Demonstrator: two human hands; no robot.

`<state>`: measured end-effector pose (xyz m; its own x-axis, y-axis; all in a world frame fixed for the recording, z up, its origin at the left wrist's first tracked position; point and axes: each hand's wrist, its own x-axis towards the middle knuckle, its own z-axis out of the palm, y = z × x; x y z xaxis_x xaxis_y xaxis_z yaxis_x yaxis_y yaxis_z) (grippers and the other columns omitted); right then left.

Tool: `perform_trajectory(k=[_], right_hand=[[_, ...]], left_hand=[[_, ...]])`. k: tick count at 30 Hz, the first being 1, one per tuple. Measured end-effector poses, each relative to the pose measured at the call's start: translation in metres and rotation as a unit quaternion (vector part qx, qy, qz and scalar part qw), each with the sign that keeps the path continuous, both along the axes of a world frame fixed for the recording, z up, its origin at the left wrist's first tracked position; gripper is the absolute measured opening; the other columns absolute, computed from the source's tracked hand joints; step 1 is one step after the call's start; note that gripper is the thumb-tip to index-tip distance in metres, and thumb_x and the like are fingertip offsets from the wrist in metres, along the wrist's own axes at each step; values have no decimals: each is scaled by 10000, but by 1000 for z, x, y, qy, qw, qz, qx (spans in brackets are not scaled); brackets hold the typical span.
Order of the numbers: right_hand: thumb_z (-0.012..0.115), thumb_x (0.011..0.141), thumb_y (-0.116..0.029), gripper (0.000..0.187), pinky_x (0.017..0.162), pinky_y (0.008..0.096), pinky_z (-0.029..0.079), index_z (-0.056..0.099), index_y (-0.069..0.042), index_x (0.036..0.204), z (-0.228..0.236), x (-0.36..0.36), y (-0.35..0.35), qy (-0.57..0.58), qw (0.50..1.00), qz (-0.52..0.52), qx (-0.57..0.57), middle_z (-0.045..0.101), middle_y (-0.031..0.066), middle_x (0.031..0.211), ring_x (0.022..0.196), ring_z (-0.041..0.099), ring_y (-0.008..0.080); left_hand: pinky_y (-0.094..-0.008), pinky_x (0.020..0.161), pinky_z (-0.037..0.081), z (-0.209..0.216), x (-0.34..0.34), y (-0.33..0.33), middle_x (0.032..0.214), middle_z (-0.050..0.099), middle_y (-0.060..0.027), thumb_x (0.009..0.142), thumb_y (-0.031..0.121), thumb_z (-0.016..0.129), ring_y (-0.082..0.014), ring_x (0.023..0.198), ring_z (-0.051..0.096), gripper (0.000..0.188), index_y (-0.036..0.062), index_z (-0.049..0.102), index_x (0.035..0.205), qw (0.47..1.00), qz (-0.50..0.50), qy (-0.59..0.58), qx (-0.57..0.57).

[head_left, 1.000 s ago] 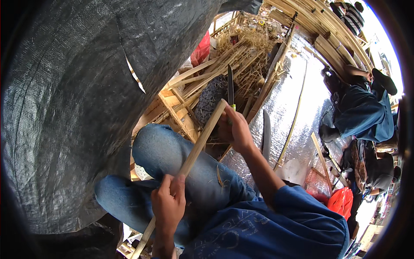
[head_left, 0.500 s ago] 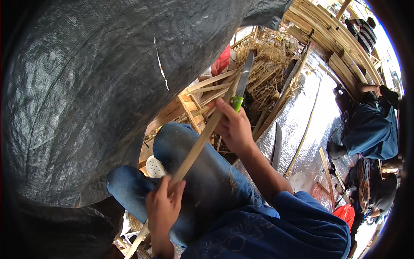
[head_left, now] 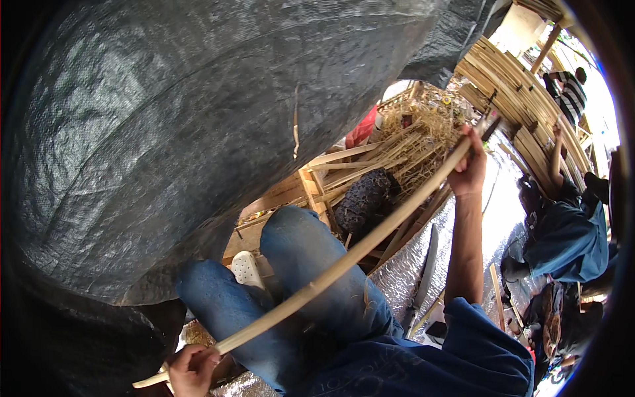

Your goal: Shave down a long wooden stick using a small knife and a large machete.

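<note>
Wood strip (head_left: 344,264) slants over our jeans (head_left: 294,241) — our left hand (head_left: 190,372) grasps it near the close end, our right hand (head_left: 469,171) the far end, beside a dark blade (head_left: 491,128). We do well keeping both grips steady, blade turned clear of us.

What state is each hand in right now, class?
Left hand: closed on the wooden strip near its lower end.
Right hand: closed around the strip's upper end, a dark blade showing beside it.
</note>
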<state>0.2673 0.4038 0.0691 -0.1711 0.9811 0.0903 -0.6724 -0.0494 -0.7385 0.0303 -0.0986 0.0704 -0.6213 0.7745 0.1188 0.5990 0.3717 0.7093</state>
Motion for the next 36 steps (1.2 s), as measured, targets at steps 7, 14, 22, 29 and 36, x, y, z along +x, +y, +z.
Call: perform_trajectory(k=[7, 14, 22, 29, 36], right_hand=[[457, 976, -309, 235, 381, 199, 194, 578, -107, 977, -22, -27, -20, -49, 987, 136, -69, 264, -91, 494, 390, 216, 40], [471, 974, -300, 249, 378, 193, 199, 614, -98, 999, -39, -61, -50, -62, 973, 185, -128, 196, -87, 477, 379, 189, 36], [441, 988, -277, 268, 378, 202, 194, 605, -68, 1029, -52, -46, -21, -29, 980, 171, -93, 222, -82, 491, 400, 197, 41], [391, 999, -252, 261, 379, 177, 214, 597, -91, 1010, -65, -17, 16, -93, 979, 172, -51, 336, -77, 535, 412, 226, 28], [369, 1001, -235, 251, 437, 188, 269, 549, -72, 1065, -76, 4, 43, -81, 978, 188, -29, 435, -50, 656, 425, 243, 48]], left_hand=[[-347, 486, 318, -38, -64, -18, 503, 445, -113, 872, 116, 610, -195, 431, 403, 217, 5, 526, 704, 982, 153, 108, -20], [-411, 449, 281, -72, -90, -56, 489, 383, -174, 935, 169, 519, -320, 423, 398, 379, -4, 434, 608, 950, 177, 255, -13], [-400, 447, 278, -69, -86, -81, 493, 387, -154, 943, 154, 493, -299, 416, 394, 374, -14, 437, 613, 921, 169, 350, 0], [-389, 416, 281, -57, -66, -38, 481, 388, -149, 883, 99, 588, -317, 394, 389, 362, 15, 425, 571, 940, 177, 293, 0], [-382, 430, 313, -57, -60, -12, 514, 440, -115, 870, 130, 611, -287, 437, 433, 329, 12, 462, 601, 946, 156, 286, 0]])
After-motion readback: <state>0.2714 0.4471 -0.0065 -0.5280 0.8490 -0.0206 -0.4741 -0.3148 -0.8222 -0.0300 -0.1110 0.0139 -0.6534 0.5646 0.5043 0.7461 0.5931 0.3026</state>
